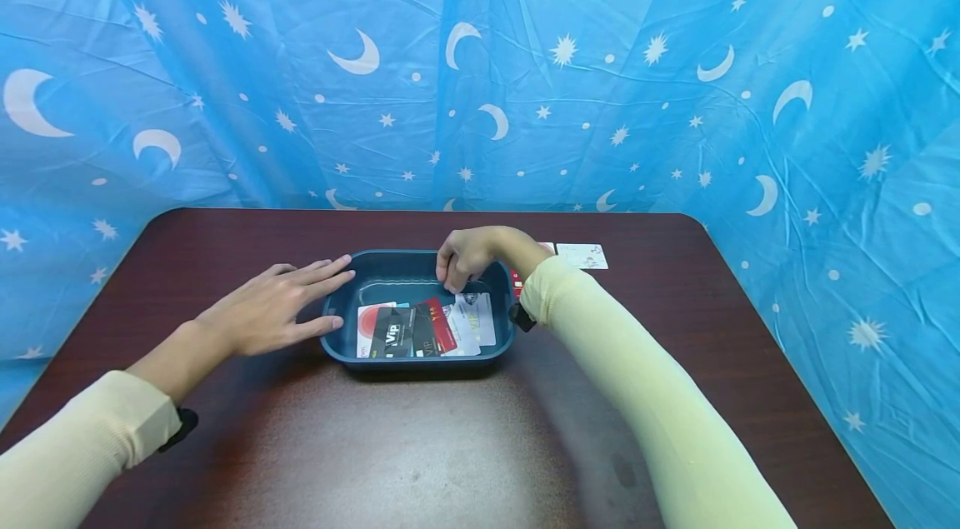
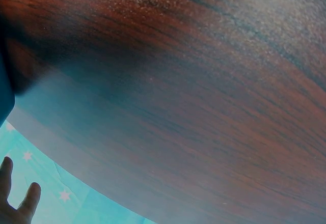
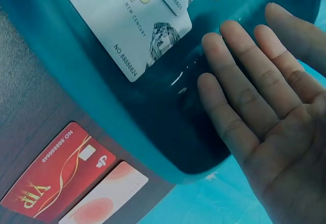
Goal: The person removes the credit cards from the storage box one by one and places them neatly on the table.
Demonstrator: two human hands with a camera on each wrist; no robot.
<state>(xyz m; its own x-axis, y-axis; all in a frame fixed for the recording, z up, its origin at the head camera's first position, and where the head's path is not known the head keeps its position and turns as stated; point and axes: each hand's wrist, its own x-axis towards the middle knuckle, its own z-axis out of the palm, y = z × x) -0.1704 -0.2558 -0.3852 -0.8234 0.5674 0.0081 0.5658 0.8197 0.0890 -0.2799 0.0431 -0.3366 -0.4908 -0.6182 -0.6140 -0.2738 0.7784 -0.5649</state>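
Observation:
A dark blue-green tray (image 1: 420,363) stands on the table with several plastic cards in it. Among them are a black Vip card (image 1: 392,334), a red card (image 1: 442,326) and a silver card (image 3: 125,23), overlapping near its front side. My left hand (image 1: 273,308) is spread flat, its fingertips at the tray's left rim. Over the back right part of the tray is my right hand (image 1: 468,256). Its fingers are loosely bent in the right wrist view, with nothing visible between them. Only two fingertips show in the left wrist view.
Outside the tray's right side lie a red VIP card (image 3: 61,173) and a white card with pink circles (image 3: 107,196). Farther right is another white card (image 1: 582,256). The brown table (image 1: 420,446) ends at a blue star-and-moon curtain (image 1: 480,96).

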